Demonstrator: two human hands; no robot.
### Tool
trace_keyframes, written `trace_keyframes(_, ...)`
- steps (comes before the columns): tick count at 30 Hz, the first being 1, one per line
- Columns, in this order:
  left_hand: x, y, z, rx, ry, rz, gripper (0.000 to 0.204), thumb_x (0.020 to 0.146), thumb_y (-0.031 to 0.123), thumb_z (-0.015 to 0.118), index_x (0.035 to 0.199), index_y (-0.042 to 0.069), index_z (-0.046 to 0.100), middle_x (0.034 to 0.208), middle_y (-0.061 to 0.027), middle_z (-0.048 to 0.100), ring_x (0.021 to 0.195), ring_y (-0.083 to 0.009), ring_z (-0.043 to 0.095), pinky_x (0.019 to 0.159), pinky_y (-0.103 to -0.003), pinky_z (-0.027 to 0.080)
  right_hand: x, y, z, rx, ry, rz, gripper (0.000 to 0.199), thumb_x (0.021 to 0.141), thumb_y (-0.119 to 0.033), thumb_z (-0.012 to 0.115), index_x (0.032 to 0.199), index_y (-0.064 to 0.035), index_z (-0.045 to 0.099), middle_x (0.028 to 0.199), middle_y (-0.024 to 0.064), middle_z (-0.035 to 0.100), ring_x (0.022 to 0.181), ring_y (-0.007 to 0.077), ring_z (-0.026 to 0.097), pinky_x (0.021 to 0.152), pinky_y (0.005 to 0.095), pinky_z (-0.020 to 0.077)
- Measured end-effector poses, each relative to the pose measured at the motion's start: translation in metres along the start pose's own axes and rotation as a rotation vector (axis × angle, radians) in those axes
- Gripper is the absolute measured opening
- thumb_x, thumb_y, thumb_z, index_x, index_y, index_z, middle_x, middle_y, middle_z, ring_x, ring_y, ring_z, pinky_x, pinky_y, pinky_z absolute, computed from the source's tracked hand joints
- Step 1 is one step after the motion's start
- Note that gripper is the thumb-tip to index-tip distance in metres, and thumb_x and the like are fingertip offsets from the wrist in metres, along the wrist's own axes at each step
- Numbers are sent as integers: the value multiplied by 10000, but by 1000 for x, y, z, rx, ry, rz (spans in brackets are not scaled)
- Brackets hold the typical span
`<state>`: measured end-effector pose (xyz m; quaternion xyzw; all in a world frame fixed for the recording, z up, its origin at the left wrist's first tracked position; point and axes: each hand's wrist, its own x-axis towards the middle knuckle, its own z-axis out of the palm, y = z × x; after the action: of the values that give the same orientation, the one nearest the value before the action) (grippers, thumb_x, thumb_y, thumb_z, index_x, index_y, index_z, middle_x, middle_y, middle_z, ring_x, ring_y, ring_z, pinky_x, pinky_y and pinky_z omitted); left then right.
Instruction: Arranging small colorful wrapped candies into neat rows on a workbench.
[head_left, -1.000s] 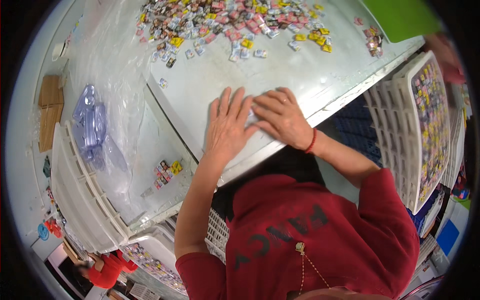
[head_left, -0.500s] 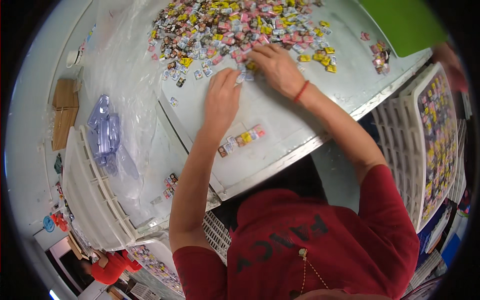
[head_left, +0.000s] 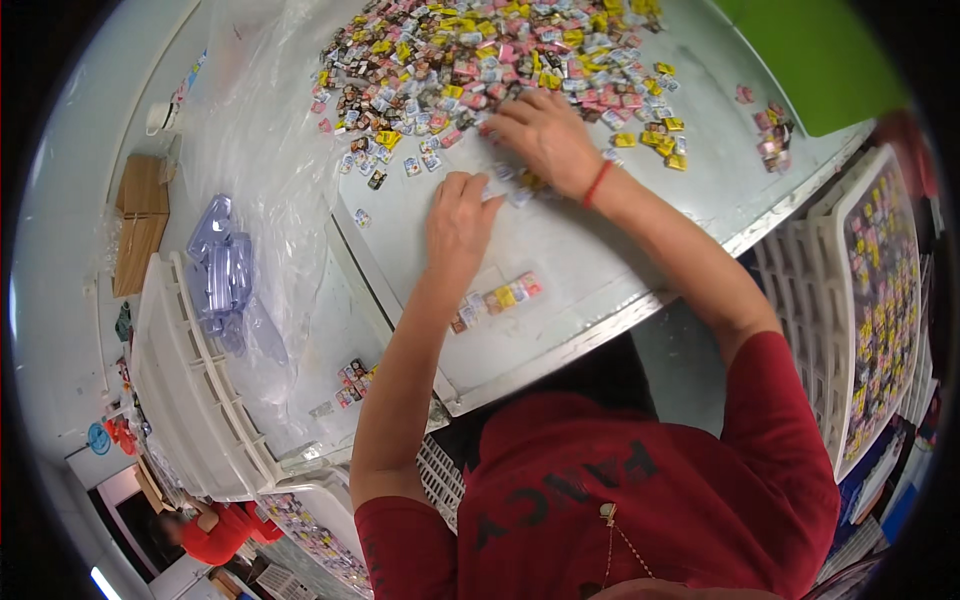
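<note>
A wide heap of small wrapped pieces (head_left: 470, 65) in yellow, pink, brown and white-blue covers the far part of the metal table (head_left: 600, 250). At its near edge my right hand (head_left: 548, 142), with a red cord on the wrist, reaches over a few pieces with fingers stretched and slightly bent. My left hand (head_left: 460, 222) is to the left and nearer, its fingertips and thumb bent together by a small whitish piece (head_left: 490, 188). Between the hands lie several loose white-blue and yellow pieces (head_left: 520, 190), partly hidden. Closer to me sits a short row of pieces (head_left: 512, 293) placed side by side.
White plastic crates (head_left: 845, 300) filled with pieces stand to the right. A green board (head_left: 810, 60) is at the far right. Clear plastic sheeting (head_left: 270, 190), a transparent bluish plastic item (head_left: 225, 270) and a small cluster of pieces (head_left: 355, 380) lie left. A person in red (head_left: 215, 535) is in the background.
The view has shifted slightly. My left hand has come a little nearer to me, and my right hand a little left. More loose pieces now show between the hands.
</note>
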<state>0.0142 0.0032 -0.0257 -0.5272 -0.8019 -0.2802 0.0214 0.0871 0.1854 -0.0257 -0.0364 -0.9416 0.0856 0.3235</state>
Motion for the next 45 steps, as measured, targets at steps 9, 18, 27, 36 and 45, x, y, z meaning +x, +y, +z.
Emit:
trace_keyframes(9,-23,-10,-15,3,39,48,336,701,98,762,1007,21,644,919,-106,575,880,-296,561,771,-380,479,-14,-10,5,48,-201,-42,214,819,-157,618,1018,-95,666,969,35,646,940,243,549,857,363,420)
trace_keyframes(18,-18,-18,-14,-80,26,-4,293,760,116,725,1032,33,654,1008,-131,636,949,-308,584,822,-381,478,-33,14,-21,222,-119,75,167,836,-115,625,987,-63,673,874,96,678,825,288,605,782,370,474)
trace_keyframes(27,0,-6,3,-111,44,-6,250,741,122,746,961,51,652,974,-94,639,932,-297,582,812,-382,476,-40,-28,-40,213,-161,91,194,758,-82,689,949,-61,664,948,78,649,911,275,582,822,376,456)
trace_keyframes(36,2,10,14,-87,118,-41,278,723,151,779,932,50,626,914,-90,618,888,-294,571,778,-387,466,-72,-35,-54,150,-139,100,174,754,-85,684,926,-72,658,981,56,620,955,251,557,868,378,414)
trace_keyframes(45,10,5,26,-73,199,-42,260,763,121,741,974,46,607,910,-104,626,884,-300,583,765,-392,473,-61,-24,-56,133,-138,166,167,752,-71,680,918,-81,661,979,54,624,965,254,558,861,377,418)
